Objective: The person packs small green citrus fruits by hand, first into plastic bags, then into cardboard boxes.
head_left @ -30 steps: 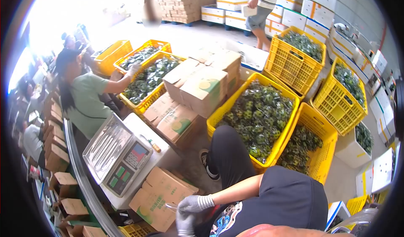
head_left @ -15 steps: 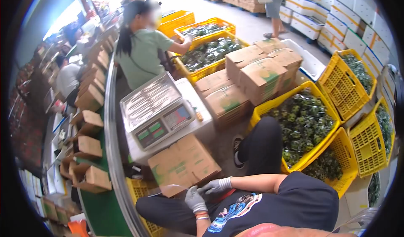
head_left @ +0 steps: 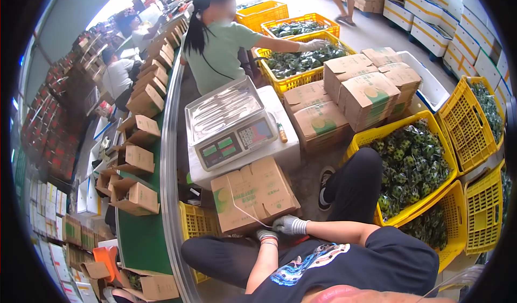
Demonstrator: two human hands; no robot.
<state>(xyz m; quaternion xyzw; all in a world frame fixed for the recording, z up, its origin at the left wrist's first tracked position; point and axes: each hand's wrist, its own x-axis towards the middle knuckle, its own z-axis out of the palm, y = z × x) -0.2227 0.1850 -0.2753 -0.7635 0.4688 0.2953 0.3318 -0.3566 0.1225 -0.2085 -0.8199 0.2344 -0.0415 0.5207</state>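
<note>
A bundle of flattened cardboard boxes (head_left: 256,192), brown with green print, leans in front of my lap. A thin white strap (head_left: 237,203) runs across its face and down to my gloved hands. My right hand (head_left: 291,225), in a grey-white knit glove, is closed at the strap's lower end by the bundle's bottom edge. Beside it, my left hand (head_left: 267,235) is also closed around the strap, its fingers partly hidden. The two hands nearly touch.
A digital scale (head_left: 231,125) stands on a white box beyond the bundle. Stacked flat cartons (head_left: 358,93) and yellow crates (head_left: 452,163) of wrapped green produce lie to the right. A green conveyor (head_left: 137,238) with open boxes runs on the left. A co-worker (head_left: 221,50) reaches into a crate.
The strap now lies over the bundle's face; before, it was low by my hands. The bundle sits more upright, and my hands have moved against its bottom edge. The view has shifted.
</note>
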